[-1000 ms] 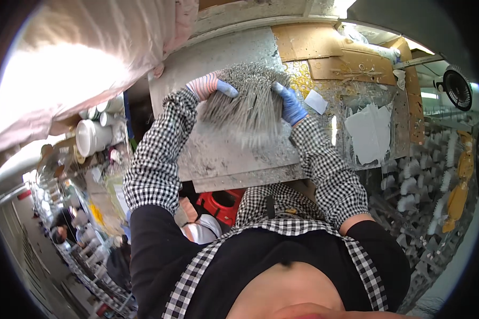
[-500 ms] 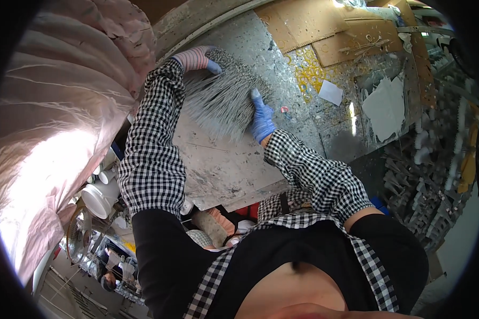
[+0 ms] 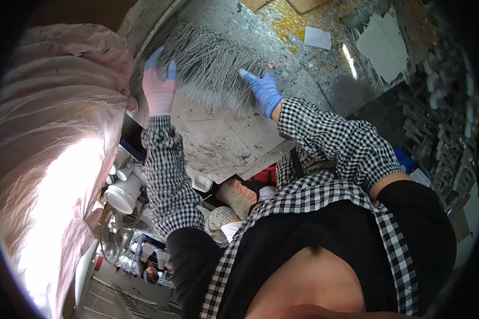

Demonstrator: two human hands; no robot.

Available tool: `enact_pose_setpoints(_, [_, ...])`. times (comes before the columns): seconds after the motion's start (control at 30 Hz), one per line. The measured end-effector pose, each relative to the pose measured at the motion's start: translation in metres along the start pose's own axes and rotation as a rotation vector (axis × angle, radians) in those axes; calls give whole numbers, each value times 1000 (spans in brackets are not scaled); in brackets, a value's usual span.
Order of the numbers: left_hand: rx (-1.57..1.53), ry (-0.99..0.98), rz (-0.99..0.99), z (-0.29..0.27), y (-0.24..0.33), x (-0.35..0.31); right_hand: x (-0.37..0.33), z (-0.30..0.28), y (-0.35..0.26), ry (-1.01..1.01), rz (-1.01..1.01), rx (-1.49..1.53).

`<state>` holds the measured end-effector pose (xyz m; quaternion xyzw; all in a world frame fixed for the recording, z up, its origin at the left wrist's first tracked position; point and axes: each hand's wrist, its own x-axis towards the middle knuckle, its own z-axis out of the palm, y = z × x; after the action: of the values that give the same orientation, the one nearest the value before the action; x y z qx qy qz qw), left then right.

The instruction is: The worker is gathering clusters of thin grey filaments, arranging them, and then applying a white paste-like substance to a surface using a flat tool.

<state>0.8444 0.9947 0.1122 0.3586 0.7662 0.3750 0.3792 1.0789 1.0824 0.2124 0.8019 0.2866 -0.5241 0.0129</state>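
Note:
A wide, fanned-out heap of thin grey wire-like strands [image 3: 205, 66] lies on the worktable [image 3: 213, 133], with many of its near ends pointing toward me. At the heap's left edge is my left hand [image 3: 159, 87], in a pink striped glove with blue fingertips. Its thumb and fingers are stretched apart and hold nothing. On the right side, my right hand [image 3: 265, 90] wears a blue glove and is open, with a finger or thumb extended toward the strands. Whether it touches them I cannot tell.
Yellow rings [image 3: 290, 26] and a white paper slip [image 3: 318, 38] lie to the far right, near a whitish dried patch [image 3: 382, 47]. Stacked grey parts [image 3: 436, 111] are beyond the table's right side. Pink cloth [image 3: 64, 117] hangs at left, above a white bucket [image 3: 123, 195].
My left hand has come off the heap's far left side and opened at its left edge. The strands lie more spread out. My right hand stays on the right, and the view has shifted.

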Motion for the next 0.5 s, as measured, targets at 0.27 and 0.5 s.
enact_pose_setpoints(0.27, [-14, -119, -544, 63, 28, -186, 43, -17, 24, -39, -48, -193])
enact_pose_setpoints(0.5, [403, -160, -203, 141, -27, -261, 79, -17, 131, 15, -271, -306])
